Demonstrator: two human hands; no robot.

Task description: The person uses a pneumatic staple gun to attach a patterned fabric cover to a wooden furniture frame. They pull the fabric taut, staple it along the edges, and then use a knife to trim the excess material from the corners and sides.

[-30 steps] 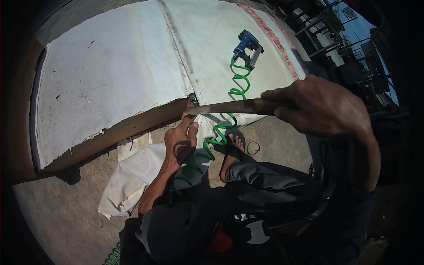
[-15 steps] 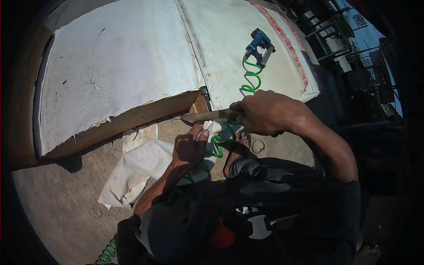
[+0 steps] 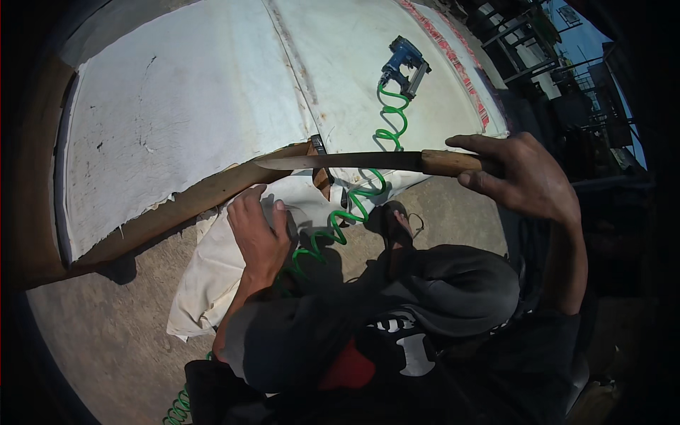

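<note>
Long thin-bladed knife [image 3: 340, 161], wooden handle gripped in right hand [image 3: 528, 177].

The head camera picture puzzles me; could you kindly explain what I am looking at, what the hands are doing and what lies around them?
It is a fisheye view from a camera on a person's head, looking down, so straight edges bend. The right hand holds a long knife with a wooden handle. The left hand presses on loose white cloth below a white fabric-covered wooden panel. On the panel lies a blue air stapler with a green coiled hose.
</note>
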